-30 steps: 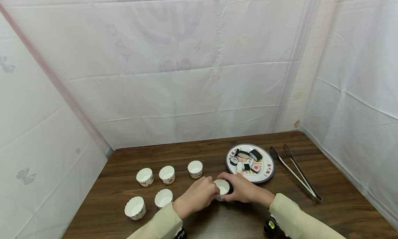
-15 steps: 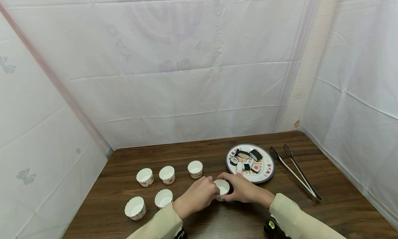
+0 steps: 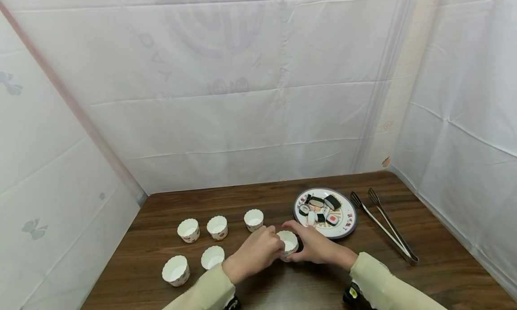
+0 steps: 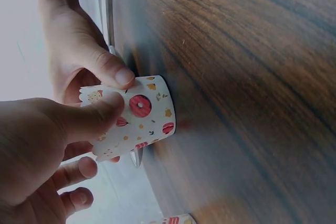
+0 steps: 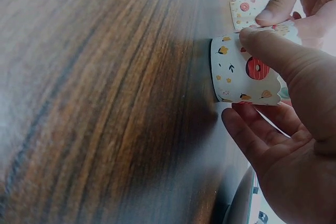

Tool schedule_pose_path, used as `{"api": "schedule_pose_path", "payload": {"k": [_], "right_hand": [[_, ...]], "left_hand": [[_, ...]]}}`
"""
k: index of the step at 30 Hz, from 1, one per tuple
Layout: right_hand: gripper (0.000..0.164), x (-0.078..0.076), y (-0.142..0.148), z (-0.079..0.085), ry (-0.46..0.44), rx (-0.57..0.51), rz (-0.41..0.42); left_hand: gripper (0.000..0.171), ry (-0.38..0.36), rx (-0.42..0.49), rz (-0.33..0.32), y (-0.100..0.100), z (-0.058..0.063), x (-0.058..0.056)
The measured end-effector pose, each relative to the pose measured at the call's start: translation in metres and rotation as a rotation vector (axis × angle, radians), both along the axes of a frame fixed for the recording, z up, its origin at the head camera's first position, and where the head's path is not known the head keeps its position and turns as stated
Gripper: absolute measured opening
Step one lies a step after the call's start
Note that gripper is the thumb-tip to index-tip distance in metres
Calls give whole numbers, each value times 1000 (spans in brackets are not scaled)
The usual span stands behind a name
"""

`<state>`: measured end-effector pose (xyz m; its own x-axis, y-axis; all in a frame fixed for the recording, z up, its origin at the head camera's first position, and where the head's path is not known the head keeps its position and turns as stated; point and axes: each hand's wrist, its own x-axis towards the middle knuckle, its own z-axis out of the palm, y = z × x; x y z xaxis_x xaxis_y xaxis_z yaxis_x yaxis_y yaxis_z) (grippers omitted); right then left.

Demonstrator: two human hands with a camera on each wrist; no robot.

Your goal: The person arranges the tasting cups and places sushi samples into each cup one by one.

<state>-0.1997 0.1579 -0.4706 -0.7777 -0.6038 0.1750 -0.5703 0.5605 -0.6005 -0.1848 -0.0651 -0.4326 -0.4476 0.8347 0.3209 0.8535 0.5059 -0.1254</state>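
Both hands are at one white paper baking cup with a scalloped rim, upright on the wooden table. My left hand pinches its left side, the thumb pressed on the printed outer wall. From the right, my right hand holds the cup between its thumb and curved fingers. Red doughnuts and small yellow flowers decorate the paper wall in the right wrist view. Inside, the cup shows only white. Parts of the left fingers are hidden behind the cup and the hand.
Several more white baking cups stand to the left, one behind the left hand and another near the front. A round plate with sushi pieces lies behind the right hand. Metal tongs rest at the right.
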Motion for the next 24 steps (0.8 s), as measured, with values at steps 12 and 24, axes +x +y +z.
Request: {"api": "schedule_pose_path", "payload": {"k": [12,24], "right_hand": [[68,-1,0,-1,-21,-9,4],[53,1,0,-1,83,-12,53]], "left_hand": [[14,63,140,-80,-13,11,4],[13,147,289,-45,-42,18,11]]}}
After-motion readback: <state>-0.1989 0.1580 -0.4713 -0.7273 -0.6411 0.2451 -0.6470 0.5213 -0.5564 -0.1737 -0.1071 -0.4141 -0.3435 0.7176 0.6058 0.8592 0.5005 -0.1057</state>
